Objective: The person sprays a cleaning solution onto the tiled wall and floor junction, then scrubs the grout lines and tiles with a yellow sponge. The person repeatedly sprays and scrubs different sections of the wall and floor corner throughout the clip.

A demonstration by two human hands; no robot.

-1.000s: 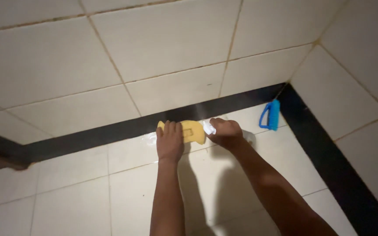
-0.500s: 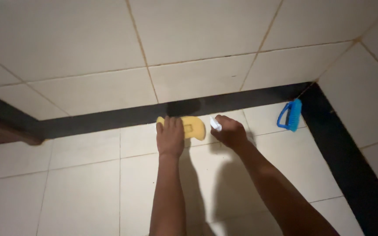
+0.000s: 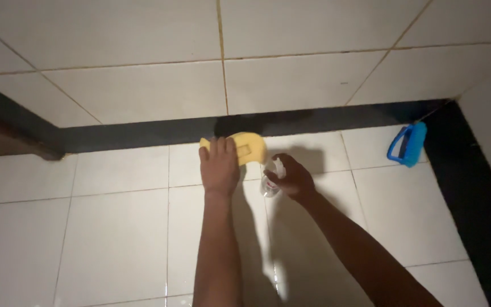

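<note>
Flat and spread, that's the left hand (image 3: 219,165), palm pressing down on a yellow sponge (image 3: 246,148) against the white tiled floor (image 3: 115,239), fingers laid over its near half so only the far end and right edge peek out. Just ahead of that grip runs the black skirting strip (image 3: 143,132) at the foot of the pale tiled wall (image 3: 143,85), and the sponge sits right up against it. Over to the right, close beside, the right hand (image 3: 294,178) is curled tight around a small clear bottle (image 3: 270,181); the fingers wrap its upper part, so the top is mostly hidden and what kind of cap or nozzle it has is hard to make out. The bottle's lower part shows pale and glassy to the left of the knuckles, tilted toward the sponge, though whether it touches the floor cannot be told. Both forearms run down out of the bottom edge, cut off there. Well off to the right of the right-hand grip, near the corner, lies a blue brush (image 3: 407,144) with a loop handle; its bristles are not visible. A dark shadow spreads on the tiles around the right hand, blurring its outline.
</note>
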